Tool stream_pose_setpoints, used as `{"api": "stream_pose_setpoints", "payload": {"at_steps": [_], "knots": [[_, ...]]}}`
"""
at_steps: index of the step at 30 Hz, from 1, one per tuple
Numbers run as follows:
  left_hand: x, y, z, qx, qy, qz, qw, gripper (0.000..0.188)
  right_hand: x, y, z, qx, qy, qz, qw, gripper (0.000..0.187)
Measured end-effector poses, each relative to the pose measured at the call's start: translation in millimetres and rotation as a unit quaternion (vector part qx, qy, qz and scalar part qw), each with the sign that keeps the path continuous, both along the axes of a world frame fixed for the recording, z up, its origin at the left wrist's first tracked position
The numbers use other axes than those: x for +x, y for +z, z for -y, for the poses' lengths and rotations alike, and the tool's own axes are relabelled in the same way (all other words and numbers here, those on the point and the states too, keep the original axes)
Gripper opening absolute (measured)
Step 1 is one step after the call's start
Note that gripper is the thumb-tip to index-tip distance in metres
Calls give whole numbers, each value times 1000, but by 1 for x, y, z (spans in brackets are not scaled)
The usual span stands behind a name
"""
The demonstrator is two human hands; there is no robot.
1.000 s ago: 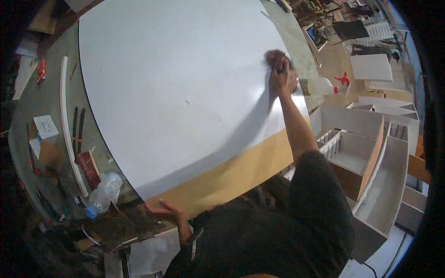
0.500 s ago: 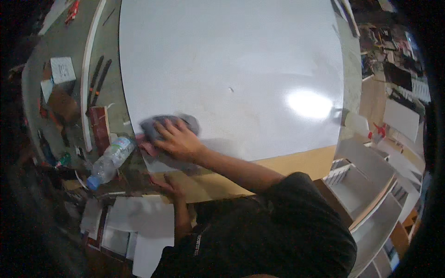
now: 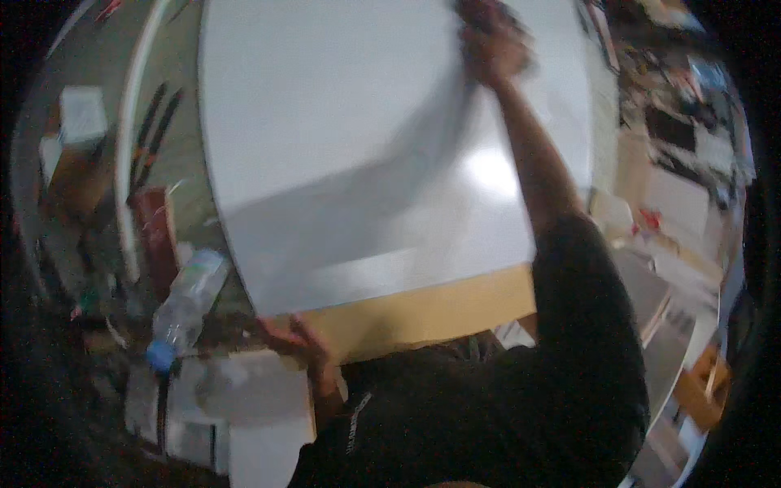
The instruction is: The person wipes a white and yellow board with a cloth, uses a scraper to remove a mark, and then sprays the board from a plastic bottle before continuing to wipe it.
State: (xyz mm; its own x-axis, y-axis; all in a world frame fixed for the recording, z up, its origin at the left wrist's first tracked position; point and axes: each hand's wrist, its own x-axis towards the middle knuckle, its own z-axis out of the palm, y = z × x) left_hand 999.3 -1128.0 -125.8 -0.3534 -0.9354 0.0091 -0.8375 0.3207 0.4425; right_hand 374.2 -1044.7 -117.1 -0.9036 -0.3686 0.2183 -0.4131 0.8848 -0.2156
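Observation:
A large glossy white panel (image 3: 325,122) lies before me, with a tan strip (image 3: 423,313) along its near edge. My right hand (image 3: 500,55) is at the far right part of the panel, its arm stretched out. Closed on a dark grey and reddish cloth (image 3: 486,11), it presses this against the white surface; motion smears the fingers. Beside the panel's near left corner is my left hand (image 3: 299,340), its fingers apart and nothing in them. Whether it touches the corner I cannot tell.
Left of the panel lie a clear plastic bottle (image 3: 185,305) with a blue cap, a dark red block (image 3: 154,232) and black-and-orange long-handled tools (image 3: 154,138). White boards (image 3: 268,431) are at the lower left. More boards and a red-topped spray bottle (image 3: 648,220) are at the right.
My right hand has swept the cloth from the panel's near left to its far right. The left hand stays near the corner. The whole view has shifted slightly.

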Motion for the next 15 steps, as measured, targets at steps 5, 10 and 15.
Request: {"api": "stream_pose_setpoints", "payload": {"at_steps": [5, 10, 15], "knots": [[9, -27, 4, -27, -45, 15, 998, 69, 123, 3, 133, -42, 121, -89, 988, 41], [49, -57, 13, -98, -44, 33, 994, 69, 326, 15, 125, -105, 375, -27, 921, 37], [33, -42, 18, -119, -25, -1, 993, 69, 403, 2, 37, -170, 470, 42, 865, 33]]}}
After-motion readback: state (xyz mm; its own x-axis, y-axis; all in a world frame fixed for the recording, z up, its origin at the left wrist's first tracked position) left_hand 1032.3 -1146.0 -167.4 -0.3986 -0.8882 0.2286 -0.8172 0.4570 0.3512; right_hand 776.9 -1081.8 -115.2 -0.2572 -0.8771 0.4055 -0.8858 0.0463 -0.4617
